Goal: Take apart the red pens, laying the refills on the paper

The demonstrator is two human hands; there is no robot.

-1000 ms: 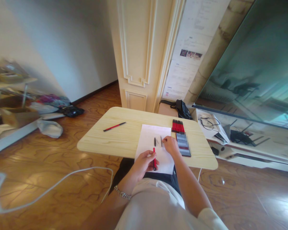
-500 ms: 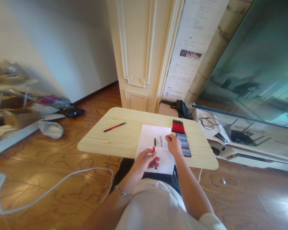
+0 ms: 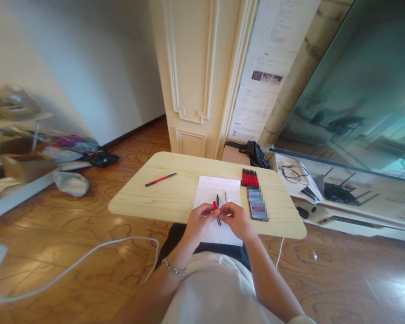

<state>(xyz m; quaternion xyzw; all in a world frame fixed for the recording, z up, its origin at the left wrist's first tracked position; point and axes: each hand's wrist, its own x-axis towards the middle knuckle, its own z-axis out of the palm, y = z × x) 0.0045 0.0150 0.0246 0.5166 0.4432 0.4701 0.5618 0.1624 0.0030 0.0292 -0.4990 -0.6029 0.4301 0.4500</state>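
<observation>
Over a white sheet of paper [image 3: 219, 186], my left hand [image 3: 200, 219] pinches a red pen barrel [image 3: 216, 208]. My right hand [image 3: 237, 219] meets it from the right, fingertips closed on the same pen or a small part at its end; which one is hidden. Two thin dark pen parts [image 3: 218, 198] lie on the paper just beyond my fingers. A row of several red and black pens [image 3: 250, 178] lies at the table's far right, with a phone [image 3: 257, 204] just in front of them.
A single red pen [image 3: 161, 179] lies on the left of the light wooden table [image 3: 162, 198]. A white cable [image 3: 70, 263] trails over the wood floor on the left. Clutter and a low shelf stand far left, a glass cabinet and black bag to the right.
My right hand left the paper near the phone and came back to join my left hand at the red pen. My left hand lifted the pen slightly toward the table's middle.
</observation>
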